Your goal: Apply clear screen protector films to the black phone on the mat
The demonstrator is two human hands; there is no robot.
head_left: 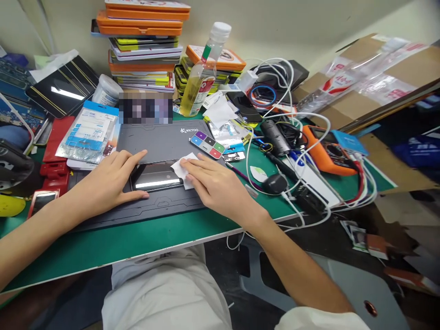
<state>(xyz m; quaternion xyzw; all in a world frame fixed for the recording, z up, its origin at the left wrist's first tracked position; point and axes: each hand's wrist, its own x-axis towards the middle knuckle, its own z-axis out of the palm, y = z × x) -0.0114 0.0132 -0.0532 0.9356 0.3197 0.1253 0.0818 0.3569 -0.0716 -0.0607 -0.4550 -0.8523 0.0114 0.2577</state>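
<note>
A smartphone (156, 176) with a dark, glossy screen lies flat on the dark grey work mat (151, 137), a bright reflection along its near edge. My left hand (110, 181) spans the phone's left end, thumb at the near edge and index finger toward the far edge. Under the fingers of my right hand (220, 185), a folded white wipe (182, 170) is pressed onto the phone's right end. Just beyond that hand, a small panel with coloured blocks (207, 145) rests on the mat.
Behind the mat stand stacked orange and yellow cases (144, 50) and a bottle of yellowish liquid (199, 85). White cables (292, 195) tangle at right near an orange multimeter (330, 151). At left are plastic packets (89, 130) and a red holder (57, 172). The green table edge (137, 256) runs in front.
</note>
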